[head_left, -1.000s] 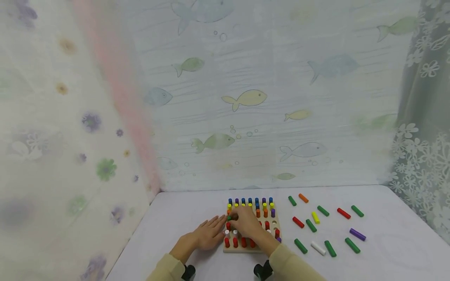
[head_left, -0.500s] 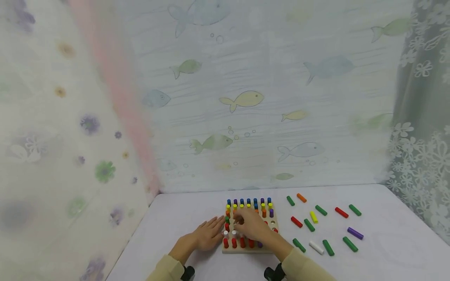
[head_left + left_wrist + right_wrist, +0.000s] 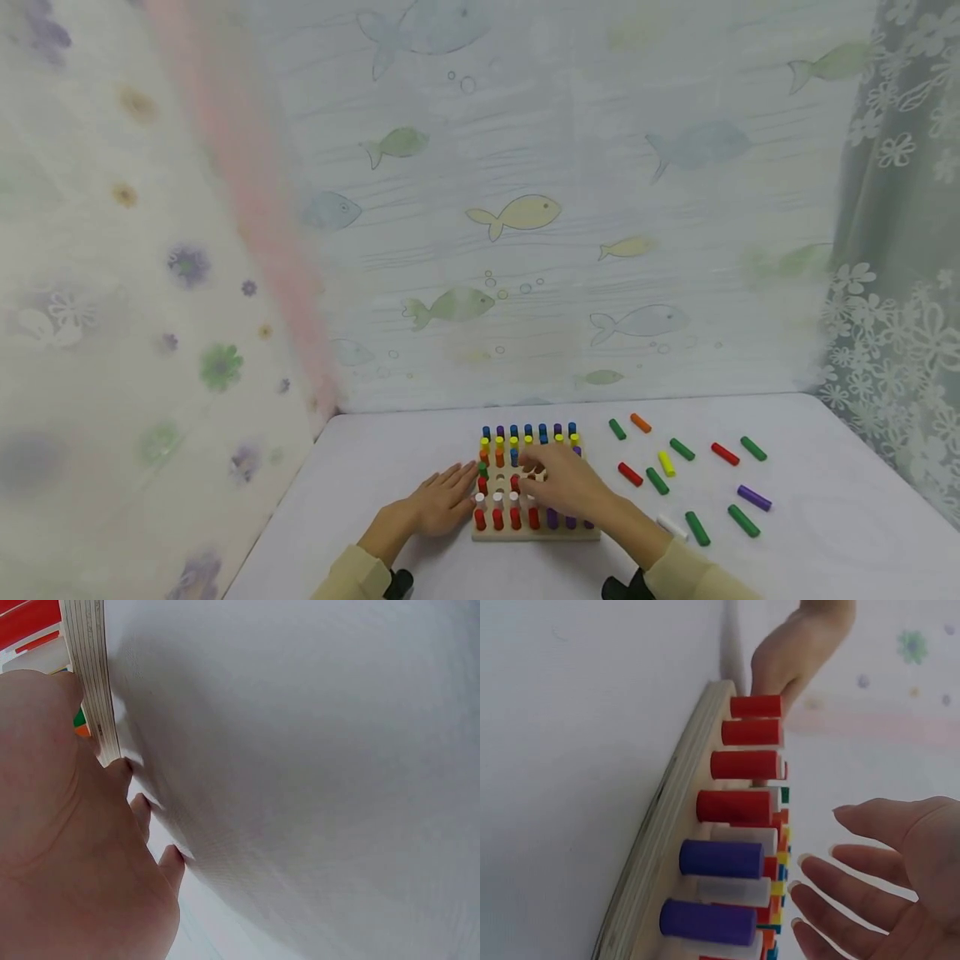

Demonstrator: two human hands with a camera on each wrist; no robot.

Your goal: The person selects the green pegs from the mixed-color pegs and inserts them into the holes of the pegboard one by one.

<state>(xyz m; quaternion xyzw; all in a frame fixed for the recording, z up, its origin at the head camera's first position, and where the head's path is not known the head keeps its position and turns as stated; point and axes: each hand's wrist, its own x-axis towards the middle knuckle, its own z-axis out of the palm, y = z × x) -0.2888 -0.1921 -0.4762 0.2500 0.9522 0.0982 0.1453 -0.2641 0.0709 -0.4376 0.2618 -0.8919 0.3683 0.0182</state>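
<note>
A wooden peg board (image 3: pixel 534 533) lies on the white table, filled with upright coloured pegs. My left hand (image 3: pixel 453 492) rests flat on the table, fingers straight against the board's left edge; the left wrist view shows its palm (image 3: pixel 60 825) beside the board's side (image 3: pixel 94 682). My right hand (image 3: pixel 546 477) hovers over the board's right half, fingers relaxed and apart, holding nothing. In the right wrist view its fingers (image 3: pixel 855 862) spread beside red pegs (image 3: pixel 742 761) and purple pegs (image 3: pixel 720 859). A green peg (image 3: pixel 482 470) stands in the left column.
Loose pegs lie scattered right of the board: green (image 3: pixel 682 449), red (image 3: pixel 630 474), yellow (image 3: pixel 666 463), orange (image 3: pixel 641 422), purple (image 3: pixel 753 497), and a white one (image 3: pixel 670 525) half hidden by my right forearm. Patterned curtains close in the table behind and on both sides.
My right hand has let go of the green peg at the board's left column and drawn back to the right, fingers opening. The left hand has stayed in place.
</note>
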